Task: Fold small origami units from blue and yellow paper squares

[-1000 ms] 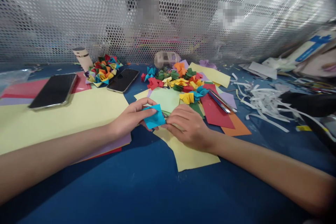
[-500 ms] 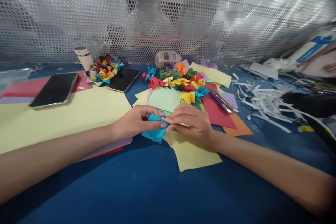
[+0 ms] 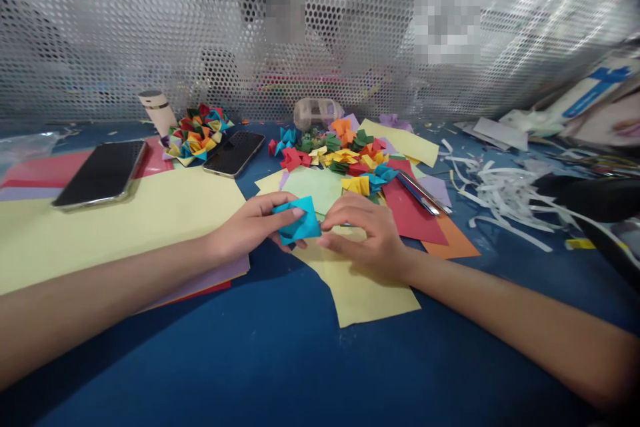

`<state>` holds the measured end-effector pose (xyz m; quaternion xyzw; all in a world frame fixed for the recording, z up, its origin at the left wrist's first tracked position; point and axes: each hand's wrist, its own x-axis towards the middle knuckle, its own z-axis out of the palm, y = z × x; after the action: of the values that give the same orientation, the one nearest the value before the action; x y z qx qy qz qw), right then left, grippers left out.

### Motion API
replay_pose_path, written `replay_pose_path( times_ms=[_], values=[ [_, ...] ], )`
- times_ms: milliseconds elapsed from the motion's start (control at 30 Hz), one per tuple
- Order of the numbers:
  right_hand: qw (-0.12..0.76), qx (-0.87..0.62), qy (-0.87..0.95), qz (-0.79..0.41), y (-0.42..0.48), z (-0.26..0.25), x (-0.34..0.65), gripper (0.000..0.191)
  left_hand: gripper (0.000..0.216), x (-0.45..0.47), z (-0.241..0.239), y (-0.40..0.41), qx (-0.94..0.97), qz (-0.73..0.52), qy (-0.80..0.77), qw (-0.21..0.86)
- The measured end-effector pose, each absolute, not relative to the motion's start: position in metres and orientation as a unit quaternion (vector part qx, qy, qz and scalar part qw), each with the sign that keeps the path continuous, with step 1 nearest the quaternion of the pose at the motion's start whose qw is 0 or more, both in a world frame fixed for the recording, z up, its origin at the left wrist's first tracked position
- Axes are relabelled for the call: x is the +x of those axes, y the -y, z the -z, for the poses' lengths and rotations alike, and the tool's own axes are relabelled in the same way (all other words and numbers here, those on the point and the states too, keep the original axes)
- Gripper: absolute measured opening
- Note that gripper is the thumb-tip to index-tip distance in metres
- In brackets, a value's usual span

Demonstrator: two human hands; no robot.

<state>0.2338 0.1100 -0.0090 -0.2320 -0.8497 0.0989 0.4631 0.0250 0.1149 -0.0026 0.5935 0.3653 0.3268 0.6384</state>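
Note:
A folded piece of blue paper (image 3: 305, 223) is pinched in my left hand (image 3: 250, 223), the thumb lying on its upper face and the fingers mostly hidden behind it. Just to its right is my right hand (image 3: 373, 233), thumb and forefinger curved and a little apart near the paper's right corner. Whether those fingertips touch the corner I cannot tell. Beneath my hands lies a sheet of yellow paper (image 3: 373, 297) on the blue table (image 3: 280, 360).
Beyond my hands lies a pile of folded paper pieces (image 3: 345, 153) in several colours. At left are two phones (image 3: 100, 173), coloured sheets (image 3: 190, 207), a paper cluster (image 3: 195, 137) and a white cylinder (image 3: 157, 112). Pens (image 3: 423, 193) and paper strips (image 3: 505, 193) lie right. A perforated metal screen (image 3: 360, 80) stands behind.
The blue paper has been turned in my left hand and raised slightly, a corner now pointing up. My right fingers have loosened from its edge and spread apart.

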Motion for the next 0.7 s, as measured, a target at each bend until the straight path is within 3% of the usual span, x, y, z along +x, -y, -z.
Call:
replay_pose_path(
  times_ms=[267,500,700],
  values=[
    [0.467,-0.329,0.816,-0.085,-0.103,0.008,0.231,0.008,0.021,0.025,0.005,-0.118,0.623,-0.290,-0.373,0.623],
    [0.366,-0.347,0.863,-0.031,-0.104,-0.004,0.228,0.006,0.015,0.024,0.007,-0.116,0.656,-0.301,-0.375,0.582],
    [0.341,-0.310,0.887,0.014,-0.106,-0.009,0.231,0.011,0.019,0.024,0.009,-0.117,0.669,-0.303,-0.357,0.577]
  ],
)
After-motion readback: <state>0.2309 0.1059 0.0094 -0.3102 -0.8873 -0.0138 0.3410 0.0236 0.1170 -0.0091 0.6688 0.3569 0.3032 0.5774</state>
